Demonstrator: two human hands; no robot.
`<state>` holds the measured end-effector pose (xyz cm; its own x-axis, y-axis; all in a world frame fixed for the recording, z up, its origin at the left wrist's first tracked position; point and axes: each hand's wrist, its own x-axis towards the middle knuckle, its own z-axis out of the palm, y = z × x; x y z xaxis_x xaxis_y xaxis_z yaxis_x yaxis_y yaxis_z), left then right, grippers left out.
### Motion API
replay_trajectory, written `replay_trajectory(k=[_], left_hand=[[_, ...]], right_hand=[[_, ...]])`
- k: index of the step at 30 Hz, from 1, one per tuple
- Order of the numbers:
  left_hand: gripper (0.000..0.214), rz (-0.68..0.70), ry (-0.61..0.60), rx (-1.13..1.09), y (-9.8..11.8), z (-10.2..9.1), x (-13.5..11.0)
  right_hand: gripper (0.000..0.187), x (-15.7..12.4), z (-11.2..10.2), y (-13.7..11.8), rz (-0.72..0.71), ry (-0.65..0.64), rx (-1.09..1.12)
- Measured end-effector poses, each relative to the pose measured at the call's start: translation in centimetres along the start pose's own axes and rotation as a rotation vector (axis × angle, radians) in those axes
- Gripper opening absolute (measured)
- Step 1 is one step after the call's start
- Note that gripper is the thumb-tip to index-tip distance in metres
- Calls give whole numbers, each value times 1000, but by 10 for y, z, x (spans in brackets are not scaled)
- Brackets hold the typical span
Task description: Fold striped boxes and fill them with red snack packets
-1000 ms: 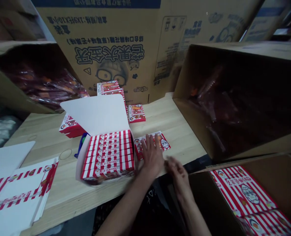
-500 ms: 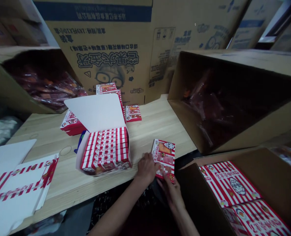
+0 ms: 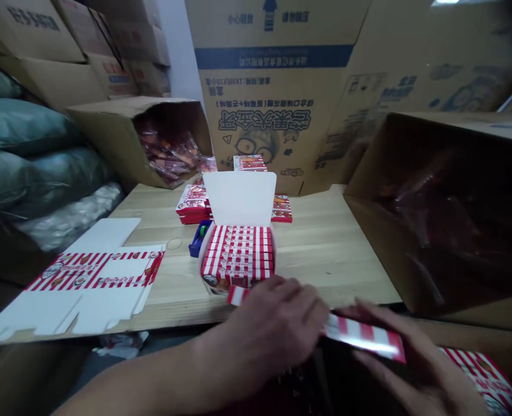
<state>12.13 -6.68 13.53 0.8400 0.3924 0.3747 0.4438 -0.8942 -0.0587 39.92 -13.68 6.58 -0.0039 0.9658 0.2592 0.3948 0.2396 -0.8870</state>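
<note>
Above the table's front edge, my left hand is closed over a small red-and-white striped box, its fingers smeared by motion. My right hand pinches the box's right end between thumb and fingers. A striped end also pokes out left of my left hand; whether it belongs to the same box, I cannot tell. Just beyond is a display carton with its white lid up, filled with a row of similar striped boxes. My left hand hides part of its front corner.
Flat printed cartons lie at the left beside a blue tape dispenser. Stacked small boxes stand behind the display carton. Open cardboard boxes with wrapped sweets flank the table. A striped carton sits low right.
The view has swung left. Both hands have lifted the small box from the table's front right; it is now edge-on and closer, with my left hand over it.
</note>
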Motion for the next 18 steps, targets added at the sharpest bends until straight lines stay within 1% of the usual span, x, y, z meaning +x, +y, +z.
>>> replay_trajectory(k=[1,2,3,4,5,6,7,8,10,12,14,18], left_hand=[[14,-91,-2,-52,-12,-11,-17],[14,-197,37,-99,-25,-23,-35],[14,-331,103,-144,-39,-34,-53],[13,-453,169,-164,-54,-45,-71],[15,-557,253,-158,-68,-54,-87],[18,-634,323,-157,-82,-62,-101],[22,-687,376,-160,-94,-68,-113],[23,-720,416,-176,-105,-71,-122],[25,-750,434,-249,-122,-70,-132],[27,-744,412,-332,-136,-61,-132],[28,-711,380,-410,-148,-49,-125],[22,-583,328,-567,-172,-19,-96]], right_hand=[[68,16,7,-6,-48,-16,63],[69,35,17,-10,-93,-20,124],[64,55,31,-12,-143,-18,175],[52,76,48,-11,-169,2,179],[40,96,67,-9,-167,-16,104],[30,114,89,-5,-205,-100,3],[23,130,112,1,-247,-185,-91],[22,143,135,7,-280,-252,-206],[19,159,175,19,-321,-342,-499],[16,164,201,27,-330,-376,-680],[12,163,213,33,-328,-373,-731],[12,156,210,36,-328,-363,-694]])
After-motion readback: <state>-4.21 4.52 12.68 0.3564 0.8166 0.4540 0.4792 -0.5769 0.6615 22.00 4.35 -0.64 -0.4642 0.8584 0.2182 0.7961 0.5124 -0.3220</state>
